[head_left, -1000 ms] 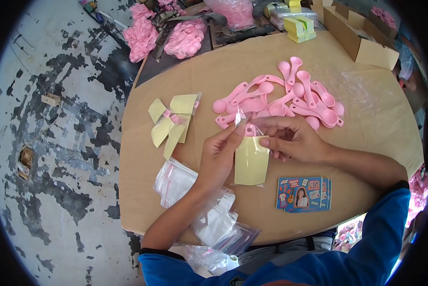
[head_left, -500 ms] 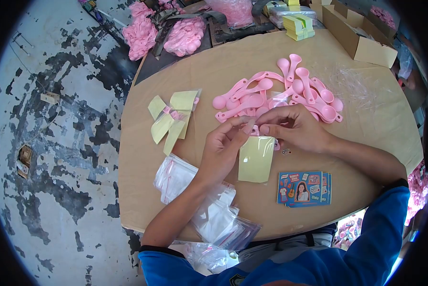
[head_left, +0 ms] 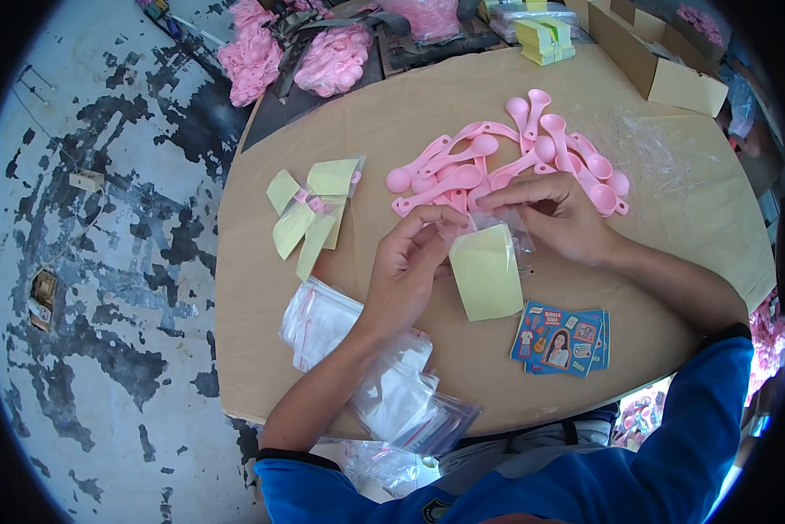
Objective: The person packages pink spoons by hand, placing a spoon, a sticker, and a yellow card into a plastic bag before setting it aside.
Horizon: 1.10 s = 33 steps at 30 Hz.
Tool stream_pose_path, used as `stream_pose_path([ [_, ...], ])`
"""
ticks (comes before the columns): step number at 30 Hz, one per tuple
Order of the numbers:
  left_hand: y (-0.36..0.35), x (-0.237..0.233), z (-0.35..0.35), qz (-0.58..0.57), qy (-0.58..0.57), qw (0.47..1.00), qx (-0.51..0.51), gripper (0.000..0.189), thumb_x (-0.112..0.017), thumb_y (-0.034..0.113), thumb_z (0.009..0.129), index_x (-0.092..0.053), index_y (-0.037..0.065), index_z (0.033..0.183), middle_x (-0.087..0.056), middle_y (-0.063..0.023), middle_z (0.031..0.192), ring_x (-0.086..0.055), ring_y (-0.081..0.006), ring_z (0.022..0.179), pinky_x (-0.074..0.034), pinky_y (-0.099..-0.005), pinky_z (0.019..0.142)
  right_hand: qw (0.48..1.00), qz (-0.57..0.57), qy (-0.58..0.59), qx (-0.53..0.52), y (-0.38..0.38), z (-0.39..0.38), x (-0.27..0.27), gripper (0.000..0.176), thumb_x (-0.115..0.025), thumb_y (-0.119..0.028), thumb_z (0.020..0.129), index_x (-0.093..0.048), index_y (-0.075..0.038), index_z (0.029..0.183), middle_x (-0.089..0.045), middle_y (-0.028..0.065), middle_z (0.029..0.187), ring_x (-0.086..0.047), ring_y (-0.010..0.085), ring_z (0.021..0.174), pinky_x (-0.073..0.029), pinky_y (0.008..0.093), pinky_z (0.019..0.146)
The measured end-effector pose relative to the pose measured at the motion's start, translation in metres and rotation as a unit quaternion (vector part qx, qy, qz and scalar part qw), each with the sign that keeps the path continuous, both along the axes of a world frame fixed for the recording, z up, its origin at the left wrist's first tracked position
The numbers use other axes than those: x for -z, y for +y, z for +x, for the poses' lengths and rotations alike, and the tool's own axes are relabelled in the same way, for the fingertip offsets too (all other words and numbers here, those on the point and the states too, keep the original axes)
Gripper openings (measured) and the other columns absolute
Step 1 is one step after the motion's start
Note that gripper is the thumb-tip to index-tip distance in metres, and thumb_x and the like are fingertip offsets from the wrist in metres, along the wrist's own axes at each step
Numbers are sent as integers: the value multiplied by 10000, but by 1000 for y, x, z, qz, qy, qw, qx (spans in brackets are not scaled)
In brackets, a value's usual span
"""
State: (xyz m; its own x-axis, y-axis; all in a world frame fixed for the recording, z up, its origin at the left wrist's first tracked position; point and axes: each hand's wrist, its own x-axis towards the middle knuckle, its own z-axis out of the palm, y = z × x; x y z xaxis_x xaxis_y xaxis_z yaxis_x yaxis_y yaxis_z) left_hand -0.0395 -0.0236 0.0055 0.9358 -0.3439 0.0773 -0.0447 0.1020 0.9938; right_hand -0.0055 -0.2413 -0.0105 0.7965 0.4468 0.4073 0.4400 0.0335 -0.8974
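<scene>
Near the middle of the table, my left hand pinches the top left corner of a clear plastic bag with a pale yellow card in it. My right hand is closed at the bag's upper right edge, its thumb partly hidden behind the fingers. Just beyond both hands lies a pile of pink measuring spoons. Below my right hand is a small stack of blue printed cards, the top one slightly turned. Under my left forearm lie several clear bags.
Filled bags with yellow cards lie fanned at the left. Crumpled clear plastic scraps lie at the right. An open cardboard box and a stack of yellow cards stand at the back. Pink bundles sit beyond the table edge.
The bag with the yellow card has tilted and shifted slightly right. My right hand has moved up and right a little. The top blue card has turned on its stack.
</scene>
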Motion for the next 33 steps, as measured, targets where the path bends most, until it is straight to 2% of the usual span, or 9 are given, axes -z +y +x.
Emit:
stream_pose_path([
  [4, 3, 7, 1, 45, -72, 996, 19, 128, -479, 110, 985, -566, 61, 1064, -604, 26, 875, -445, 7, 647, -308, -185, 531, 980, -100, -165, -53, -17, 7, -10, 316, -563, 90, 765, -724, -31, 1009, -703, 87, 911, -631, 157, 842, -493, 294, 760],
  [7, 2, 1, -3, 88, -79, 992, 34, 151, -441, 61, 988, -574, 30, 1052, -598, 2, 836, -504, -36, 716, -414, -211, 650, 970, -119, -201, -75, -24, 11, -15, 299, -582, 89, 715, -743, -46, 928, -693, 90, 849, -618, 192, 803, -481, 316, 757],
  [13, 8, 10, 0, 114, -110, 986, 45, 145, -444, 65, 974, -578, 11, 962, -521, 21, 739, -451, -23, 697, -394, -202, 645, 972, -107, -193, -80, -27, 11, -15, 380, -524, 97, 633, -753, -66, 888, -706, 53, 805, -619, 200, 808, -456, 331, 794],
  [16, 10, 15, 0, -19, -80, 994, 74, 101, -509, 65, 947, -533, 17, 862, -456, 39, 695, -425, -15, 681, -378, -193, 609, 959, -127, -236, -96, -28, 10, -16, 291, -554, 80, 729, -743, -58, 901, -679, 69, 800, -603, 193, 780, -474, 327, 732],
  [19, 4, 3, -5, 112, -123, 985, 36, 165, -584, 72, 910, -466, 75, 794, -443, 42, 771, -420, -14, 675, -407, -182, 631, 931, -164, -312, -91, -33, 13, -21, 259, -527, 63, 738, -719, -40, 878, -672, 69, 804, -600, 183, 773, -476, 314, 702],
  [24, -1, 13, -2, 73, -100, 992, 39, 303, -692, 29, 853, -412, 94, 756, -385, 64, 750, -380, -16, 634, -419, -193, 615, 988, -155, 12, -5, -28, 1, -40, 91, -575, -22, 815, -628, -25, 889, -631, 36, 775, -583, 145, 851, -470, 294, 739],
  [26, -5, 11, -4, -3, -87, 995, 53, 242, -697, 17, 841, -471, 77, 779, -426, 40, 778, -434, -40, 672, -450, -235, 641, 962, -272, -14, -10, -13, -15, -52, 118, -585, -137, 930, -589, -19, 928, -614, 19, 772, -566, 80, 775, -459, 265, 666],
  [30, 0, 3, -3, 149, -413, 881, -177, 205, -736, 126, 761, -616, 53, 911, -516, -90, 936, -542, -235, 800, -459, -363, 733, 881, -418, 139, -173, -17, 11, -74, 222, -600, -205, 942, -607, 5, 1013, -582, -3, 784, -545, 69, 665, -446, 227, 604],
  [33, 5, -6, -20, 128, -574, 793, -158, 168, -714, 126, 744, -606, 73, 861, -516, -80, 917, -541, -247, 780, -450, -380, 725, 905, -378, 93, -169, 2, 30, -83, 212, -604, -202, 940, -607, 4, 991, -596, 14, 828, -550, 64, 695, -449, 221, 625],
])
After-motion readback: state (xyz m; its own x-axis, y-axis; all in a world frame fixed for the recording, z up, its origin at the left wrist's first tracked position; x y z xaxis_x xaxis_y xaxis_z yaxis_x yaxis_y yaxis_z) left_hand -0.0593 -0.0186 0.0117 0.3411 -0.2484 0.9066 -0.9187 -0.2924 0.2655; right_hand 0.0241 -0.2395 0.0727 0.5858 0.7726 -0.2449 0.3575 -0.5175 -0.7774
